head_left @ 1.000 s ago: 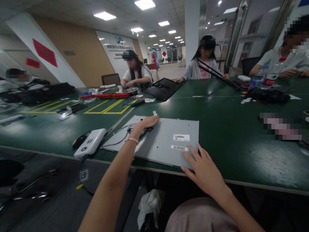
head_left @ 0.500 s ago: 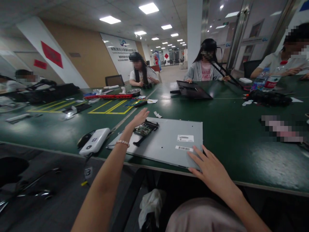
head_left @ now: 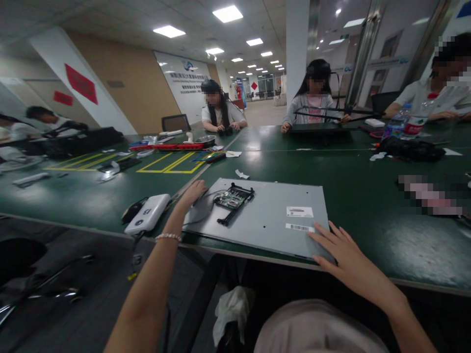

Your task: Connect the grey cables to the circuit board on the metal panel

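Note:
A flat grey metal-backed panel with two white labels lies on the green table in front of me. On its left half rests a green circuit board with black bracket arms, and a thin dark cable runs from it toward the left edge. Beside that edge is my left hand, fingers stretched out; whether it touches the panel is hard to tell. Spread fingers of my right hand lie over the panel's lower right corner, close to the barcode label.
Left of the panel lies a white power bank with a cable hanging off the table edge. Paper scraps lie behind it. Across the table several people sit; one handles a dark flat frame. Bottles stand at right.
The panel and circuit board have shifted right, with my right hand moving along. My left hand has drawn back left and nearer, from above the board to the panel's left edge.

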